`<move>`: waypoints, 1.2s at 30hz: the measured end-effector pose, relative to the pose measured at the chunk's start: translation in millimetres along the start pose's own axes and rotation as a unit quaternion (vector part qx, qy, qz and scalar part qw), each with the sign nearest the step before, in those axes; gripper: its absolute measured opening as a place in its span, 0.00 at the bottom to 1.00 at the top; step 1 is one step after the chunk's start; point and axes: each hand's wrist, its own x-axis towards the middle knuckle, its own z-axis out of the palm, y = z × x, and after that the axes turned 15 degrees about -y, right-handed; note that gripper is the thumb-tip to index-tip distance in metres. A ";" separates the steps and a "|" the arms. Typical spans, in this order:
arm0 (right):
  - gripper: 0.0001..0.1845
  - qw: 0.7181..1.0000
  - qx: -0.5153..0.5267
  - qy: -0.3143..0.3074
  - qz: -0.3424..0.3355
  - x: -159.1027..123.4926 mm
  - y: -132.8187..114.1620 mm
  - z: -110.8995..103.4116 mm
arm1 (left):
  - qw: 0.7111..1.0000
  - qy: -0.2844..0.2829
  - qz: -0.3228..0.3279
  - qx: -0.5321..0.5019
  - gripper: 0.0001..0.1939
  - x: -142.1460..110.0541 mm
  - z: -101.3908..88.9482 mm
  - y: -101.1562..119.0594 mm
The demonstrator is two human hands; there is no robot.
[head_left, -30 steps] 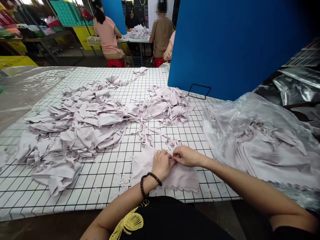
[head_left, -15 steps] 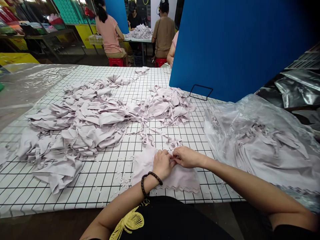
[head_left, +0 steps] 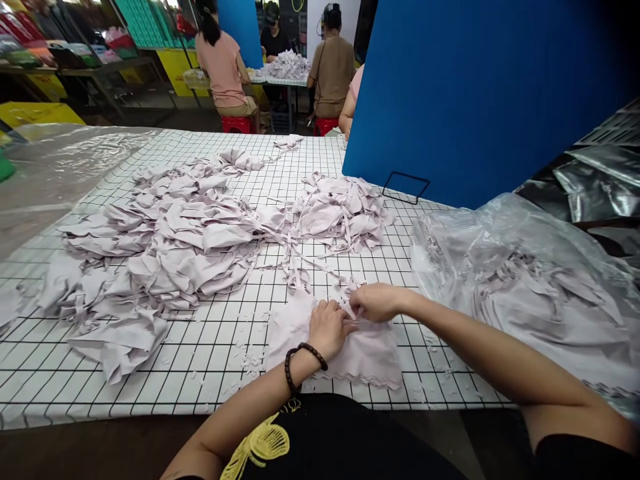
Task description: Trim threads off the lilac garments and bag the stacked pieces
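A pale lilac garment (head_left: 367, 357) with a scalloped lower hem lies flat on the table in front of me. My left hand (head_left: 329, 327), with a dark beaded bracelet at the wrist, rests on it and pinches the cloth near its top middle. Right beside it, my right hand (head_left: 373, 303) has its fingers closed on the same garment at the upper edge. The exact bit of cloth between the fingertips is hidden. Thin straps (head_left: 300, 273) run from the garment's top toward the piles behind.
A large heap of lilac garments (head_left: 190, 227) spreads at left, and a smaller pile (head_left: 345, 210) lies behind my hands. At right is a clear plastic bag (head_left: 440, 247) of folded garments. A blue board (head_left: 450, 100) stands behind. Small white scraps (head_left: 253, 353) dot the table. Several people sit beyond.
My right hand has moved slightly up and to the right along the garment. My left hand stays in about the same place on the cloth. The view has shifted a little.
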 end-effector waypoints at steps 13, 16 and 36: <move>0.16 0.924 0.314 0.182 0.123 26.3 94.5 9.7 | 0.999 0.004 0.038 -0.026 0.13 -1.1 1.8 1.1; 0.26 0.943 0.285 0.106 0.137 18.8 93.1 -10.6 | 0.998 0.006 0.043 -0.049 0.15 -3.4 -0.4 1.2; 0.11 0.822 0.522 0.226 0.035 171.1 -13.0 -111.4 | 0.521 0.032 -0.005 -0.853 0.27 -21.0 -35.3 -65.6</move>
